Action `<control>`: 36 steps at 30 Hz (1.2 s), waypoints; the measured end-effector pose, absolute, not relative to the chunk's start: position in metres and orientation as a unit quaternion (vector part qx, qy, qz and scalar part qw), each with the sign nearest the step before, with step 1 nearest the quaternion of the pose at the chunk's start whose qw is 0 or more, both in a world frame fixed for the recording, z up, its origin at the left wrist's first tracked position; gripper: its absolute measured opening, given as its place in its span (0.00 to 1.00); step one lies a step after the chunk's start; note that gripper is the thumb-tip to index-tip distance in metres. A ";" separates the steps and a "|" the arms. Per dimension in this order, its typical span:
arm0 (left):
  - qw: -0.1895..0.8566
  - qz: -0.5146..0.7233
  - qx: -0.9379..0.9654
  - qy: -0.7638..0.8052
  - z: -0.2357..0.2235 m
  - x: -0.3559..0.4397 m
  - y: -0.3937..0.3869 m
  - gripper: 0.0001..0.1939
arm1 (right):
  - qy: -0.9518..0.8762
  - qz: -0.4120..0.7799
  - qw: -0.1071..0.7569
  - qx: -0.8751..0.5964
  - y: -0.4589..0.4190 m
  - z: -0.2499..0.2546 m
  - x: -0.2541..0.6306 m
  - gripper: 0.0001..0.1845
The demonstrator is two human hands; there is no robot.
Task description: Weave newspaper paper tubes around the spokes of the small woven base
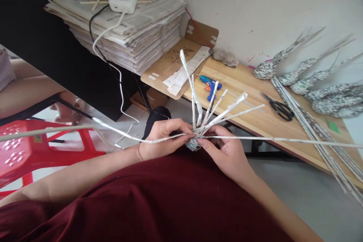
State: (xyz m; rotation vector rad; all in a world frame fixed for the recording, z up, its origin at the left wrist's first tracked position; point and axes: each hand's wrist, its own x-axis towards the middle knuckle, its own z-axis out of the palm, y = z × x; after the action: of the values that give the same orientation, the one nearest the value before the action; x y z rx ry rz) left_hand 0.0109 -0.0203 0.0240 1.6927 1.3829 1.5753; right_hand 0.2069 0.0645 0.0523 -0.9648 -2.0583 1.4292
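Close to my body is a small woven newspaper piece (193, 144), rounded at the bottom, with several rolled paper strips (224, 111) fanning upward from it. My left hand (167, 136) pinches the weave and a long rolled paper strip (133, 136) that runs off to the left. On the opposite side, my right hand (225, 149) grips the woven piece between thumb and fingers. Another long paper strip (283, 140) stretches from the weave to the right, past my right hand. My fingers partly hide the weave.
On the wooden table (244, 83) lie a blue glue gun (209, 85), black scissors (279, 109), a bundle of paper rolls (312, 132) and several finished woven pieces (300, 83). A newspaper stack (121, 34) carries a power strip and cables. A red stool (42, 151) and a person's legs (28, 87) are at left.
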 end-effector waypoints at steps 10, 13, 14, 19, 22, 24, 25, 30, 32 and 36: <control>0.018 0.499 0.742 0.447 0.026 -0.002 -0.012 0.07 | -0.719 0.557 0.272 -0.315 0.068 0.039 0.201 0.14; -0.008 0.489 0.749 0.446 0.027 -0.002 -0.010 0.08 | -0.713 0.575 0.279 -0.290 0.067 0.040 0.198 0.12; -0.012 0.488 0.754 0.440 0.027 -0.002 -0.010 0.08 | -0.717 0.571 0.276 -0.289 0.067 0.040 0.198 0.12; 0.009 0.508 0.751 0.422 0.026 -0.001 -0.009 0.10 | -0.728 0.549 0.273 -0.306 0.068 0.037 0.199 0.13; 0.028 0.523 0.740 0.422 0.025 0.001 -0.010 0.11 | -0.718 0.553 0.289 -0.308 0.068 0.035 0.200 0.12; 0.035 0.528 0.736 0.422 0.025 0.002 -0.010 0.11 | -0.712 0.559 0.296 -0.304 0.069 0.035 0.199 0.11; 0.036 0.530 0.735 0.421 0.025 0.002 -0.010 0.11 | -0.709 0.564 0.300 -0.299 0.069 0.035 0.199 0.11; 0.050 0.528 0.739 0.416 0.026 0.000 -0.009 0.11 | -0.702 0.564 0.316 -0.298 0.069 0.033 0.197 0.13; 0.072 0.529 0.732 0.423 0.027 -0.001 -0.009 0.09 | -0.700 0.564 0.309 -0.310 0.068 0.032 0.197 0.13; 0.130 0.564 0.685 0.441 0.027 0.003 -0.009 0.06 | -0.671 0.591 0.309 -0.323 0.066 0.033 0.194 0.12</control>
State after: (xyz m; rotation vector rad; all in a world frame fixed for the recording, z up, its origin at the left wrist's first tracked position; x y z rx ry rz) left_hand 0.0027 -0.0092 0.0272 1.9912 1.2820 1.6387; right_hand 0.1944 0.0661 0.0327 -0.8540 -1.7737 1.5612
